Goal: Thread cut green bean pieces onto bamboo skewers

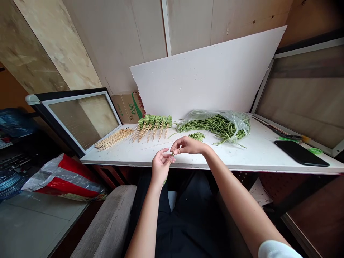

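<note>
Both hands, left (160,165) and right (188,146), pinched one bean (172,153) at frame centre. Finished skewers (154,123) lay upper centre. Bare sticks (114,138) and a full bag (220,124) remained.

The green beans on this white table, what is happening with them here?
A person sits at the white table and holds a thin green bean between the fingertips of the left hand and the right hand, just above the table's front edge. Behind the hands lies a small coil of bean. A plastic bag of long beans lies to the right, a row of finished bean skewers further back, and bare bamboo sticks at the left. A black phone lies at the right.
</note>
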`<state>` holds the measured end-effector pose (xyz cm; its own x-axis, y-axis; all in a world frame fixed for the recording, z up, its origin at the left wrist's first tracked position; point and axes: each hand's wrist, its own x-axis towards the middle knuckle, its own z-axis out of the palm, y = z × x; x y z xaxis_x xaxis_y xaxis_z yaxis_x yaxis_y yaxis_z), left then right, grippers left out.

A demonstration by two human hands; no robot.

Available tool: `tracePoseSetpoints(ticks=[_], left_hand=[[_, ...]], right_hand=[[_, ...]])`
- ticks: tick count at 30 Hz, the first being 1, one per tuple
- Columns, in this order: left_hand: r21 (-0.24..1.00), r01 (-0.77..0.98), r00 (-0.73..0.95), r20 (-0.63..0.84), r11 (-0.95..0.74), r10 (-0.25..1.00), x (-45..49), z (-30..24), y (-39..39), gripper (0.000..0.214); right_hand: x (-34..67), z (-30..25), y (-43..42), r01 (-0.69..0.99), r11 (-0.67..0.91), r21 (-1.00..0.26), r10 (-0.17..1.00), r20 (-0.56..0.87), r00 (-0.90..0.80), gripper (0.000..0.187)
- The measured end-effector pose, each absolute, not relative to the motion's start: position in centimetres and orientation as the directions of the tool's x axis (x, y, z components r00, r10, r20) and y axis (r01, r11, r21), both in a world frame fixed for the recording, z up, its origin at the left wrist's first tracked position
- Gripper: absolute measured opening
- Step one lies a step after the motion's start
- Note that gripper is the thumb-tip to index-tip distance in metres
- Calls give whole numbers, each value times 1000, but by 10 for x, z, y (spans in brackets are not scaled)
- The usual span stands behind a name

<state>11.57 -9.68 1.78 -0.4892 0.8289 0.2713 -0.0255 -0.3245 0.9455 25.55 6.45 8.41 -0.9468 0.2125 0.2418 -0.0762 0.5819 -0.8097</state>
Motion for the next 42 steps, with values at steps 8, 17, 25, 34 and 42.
tracePoseSetpoints(ticks=[8,17,25,34,42], left_hand=[[956,-3,-465,257,-292,847,113,15,-95,49],[950,165,-496,312,-265,810,107,15,-98,38],[937,227,-513,347,-266,785,112,21,-101,34],[922,270,-450,376,-278,810,106,17,-101,26],[940,133,-413,341,-315,844,112,21,-102,48]], right_hand=[[256,94,55,-100,626,-773,308,363,-879,46],[259,101,47,-6,718,-696,299,317,-900,37],[253,98,43,-30,738,-674,261,327,-908,7],[249,93,44,-94,684,-723,161,276,-948,12],[257,92,58,-113,631,-767,269,354,-896,32]])
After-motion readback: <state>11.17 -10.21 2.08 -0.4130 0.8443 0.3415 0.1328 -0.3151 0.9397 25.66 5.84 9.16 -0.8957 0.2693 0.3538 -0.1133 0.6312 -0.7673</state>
